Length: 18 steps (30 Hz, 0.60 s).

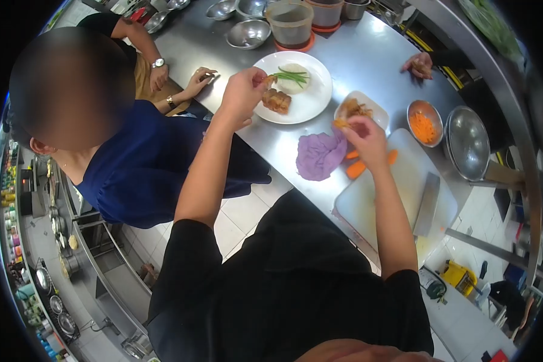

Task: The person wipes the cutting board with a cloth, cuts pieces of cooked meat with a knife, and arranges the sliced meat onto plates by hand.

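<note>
My left hand [245, 95] is over the left edge of a white plate [320, 99], its fingertips pinching a small golden-brown piece of fried food [269, 79]. On the plate lie a browned chunk of meat [277, 102], a pale mound that looks like rice [295, 87] and thin green stalks [292, 76] across it. My right hand [367, 140] pinches another golden-brown piece [342, 123] just in front of a white tray [377, 113] that holds more fried pieces [355, 108]. Beside that hand are a crumpled purple cloth [321, 155] and cut carrots [356, 168], partly hidden by the hand.
A cleaver [427, 204] lies on the white cutting board [368, 208]. Shredded carrot fills a metal bowl [424, 123], with a larger steel bowl [468, 143] beside it. Plastic tubs [290, 25] stand behind the plate. A person in blue [145, 163] is close on my left; another person's hand [419, 65] is across the table.
</note>
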Each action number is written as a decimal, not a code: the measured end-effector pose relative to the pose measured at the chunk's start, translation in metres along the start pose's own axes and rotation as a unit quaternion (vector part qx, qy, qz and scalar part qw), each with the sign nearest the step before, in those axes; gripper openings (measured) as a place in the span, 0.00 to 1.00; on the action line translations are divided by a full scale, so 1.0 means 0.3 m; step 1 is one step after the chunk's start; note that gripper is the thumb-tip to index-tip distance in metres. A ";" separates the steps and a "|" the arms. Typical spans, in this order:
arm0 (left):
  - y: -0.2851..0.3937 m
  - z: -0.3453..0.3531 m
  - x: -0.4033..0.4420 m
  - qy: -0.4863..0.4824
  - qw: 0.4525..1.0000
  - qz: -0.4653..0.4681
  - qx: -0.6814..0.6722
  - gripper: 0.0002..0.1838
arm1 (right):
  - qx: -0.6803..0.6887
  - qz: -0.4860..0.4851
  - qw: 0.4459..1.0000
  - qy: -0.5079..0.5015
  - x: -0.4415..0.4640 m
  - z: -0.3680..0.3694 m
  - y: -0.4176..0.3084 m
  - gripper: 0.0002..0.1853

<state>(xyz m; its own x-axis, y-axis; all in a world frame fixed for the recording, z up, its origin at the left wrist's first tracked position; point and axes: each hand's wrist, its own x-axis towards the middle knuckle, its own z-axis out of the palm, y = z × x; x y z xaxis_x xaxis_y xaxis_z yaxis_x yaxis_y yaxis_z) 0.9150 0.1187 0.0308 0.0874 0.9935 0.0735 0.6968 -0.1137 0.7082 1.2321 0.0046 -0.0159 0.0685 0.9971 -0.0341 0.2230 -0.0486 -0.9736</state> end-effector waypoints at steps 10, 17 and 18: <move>-0.326 0.058 0.173 -0.068 0.981 0.021 0.180 0.12 | -0.318 -0.162 0.932 -0.066 0.279 0.324 0.093 0.09; -0.333 0.117 0.207 -0.155 0.955 0.032 0.250 0.08 | -0.393 -0.176 0.898 -0.083 0.325 0.384 0.129 0.07; -0.333 0.121 0.207 -0.152 0.951 0.049 0.263 0.09 | -0.389 -0.180 0.899 -0.091 0.333 0.390 0.135 0.08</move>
<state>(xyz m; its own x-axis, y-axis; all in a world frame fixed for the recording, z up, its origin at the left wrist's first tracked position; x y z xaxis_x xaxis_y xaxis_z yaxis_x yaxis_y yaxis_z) 0.8768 0.1914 -0.0610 0.3165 0.9380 -0.1413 0.9278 -0.2751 0.2521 1.1342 0.1093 -0.0852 -0.2879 0.9465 0.1458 0.8161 0.3221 -0.4798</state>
